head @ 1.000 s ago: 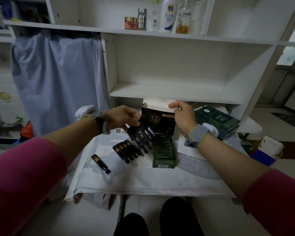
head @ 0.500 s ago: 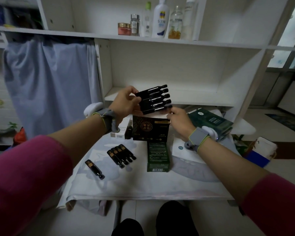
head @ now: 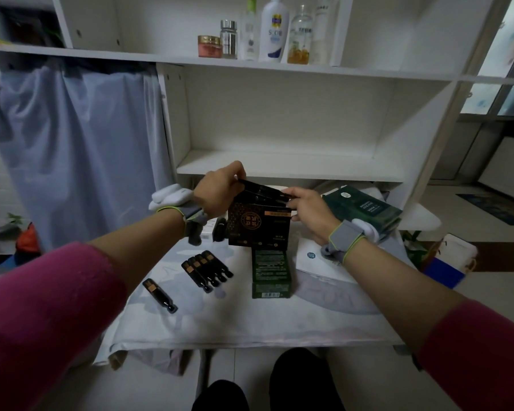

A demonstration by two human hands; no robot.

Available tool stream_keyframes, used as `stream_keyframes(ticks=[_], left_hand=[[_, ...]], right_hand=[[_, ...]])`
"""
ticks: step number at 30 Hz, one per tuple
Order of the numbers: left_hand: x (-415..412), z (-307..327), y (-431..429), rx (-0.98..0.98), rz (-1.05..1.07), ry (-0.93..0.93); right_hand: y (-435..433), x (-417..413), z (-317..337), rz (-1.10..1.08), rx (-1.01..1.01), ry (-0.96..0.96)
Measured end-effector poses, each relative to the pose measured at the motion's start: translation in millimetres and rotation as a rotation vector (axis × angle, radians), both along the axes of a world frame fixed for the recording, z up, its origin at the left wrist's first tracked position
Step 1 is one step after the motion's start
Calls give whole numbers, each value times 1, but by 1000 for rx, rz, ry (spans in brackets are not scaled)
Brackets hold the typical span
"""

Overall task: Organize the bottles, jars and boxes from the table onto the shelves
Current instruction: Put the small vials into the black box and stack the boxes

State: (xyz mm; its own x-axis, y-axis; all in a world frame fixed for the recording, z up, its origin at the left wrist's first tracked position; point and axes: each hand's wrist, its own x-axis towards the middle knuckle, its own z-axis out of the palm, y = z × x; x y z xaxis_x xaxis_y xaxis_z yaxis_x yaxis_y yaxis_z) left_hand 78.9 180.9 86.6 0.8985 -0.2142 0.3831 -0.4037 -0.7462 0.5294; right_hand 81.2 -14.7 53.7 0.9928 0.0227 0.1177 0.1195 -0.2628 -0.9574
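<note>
The black box (head: 258, 228) stands upright at the back of the bench (head: 250, 318), just below the lower shelf (head: 291, 170). Over its open top the left hand (head: 220, 192) pinches a strip of dark vials (head: 263, 192), tilted, its lower end at the box mouth. The right hand (head: 307, 213) is curled against the box's right top edge, fingertips touching the strip's far end. In front of the box lies a green box (head: 271, 272), flat. Left of that, four vials (head: 207, 269) lie side by side, and a single vial (head: 160, 295) lies further left, apart. Right of the black box, behind the right wrist, is a dark green pack (head: 365, 210). On the upper shelf (head: 279, 69), above the black box, stand a jar (head: 209, 46) and bottles (head: 275, 28) in a row.
</note>
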Motion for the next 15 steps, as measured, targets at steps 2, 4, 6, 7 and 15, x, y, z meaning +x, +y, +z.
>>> stream_keyframes(ticks=[2,4,6,7,15], left_hand=[[2,-1,-1,3,19,22],[4,-4,-2,9,38,27],[5,-6,-3,20,46,21],[5,-6,-4,36,49,13],[8,-11,-1,184,122,-58]], right_hand=[[-1,1,-1,-1,4,8],[-1,2,-3,-8,7,9],[-2,2,-3,-6,8,-1],[-2,2,-3,-5,3,-9],[-5,3,-8,10,2,-44]])
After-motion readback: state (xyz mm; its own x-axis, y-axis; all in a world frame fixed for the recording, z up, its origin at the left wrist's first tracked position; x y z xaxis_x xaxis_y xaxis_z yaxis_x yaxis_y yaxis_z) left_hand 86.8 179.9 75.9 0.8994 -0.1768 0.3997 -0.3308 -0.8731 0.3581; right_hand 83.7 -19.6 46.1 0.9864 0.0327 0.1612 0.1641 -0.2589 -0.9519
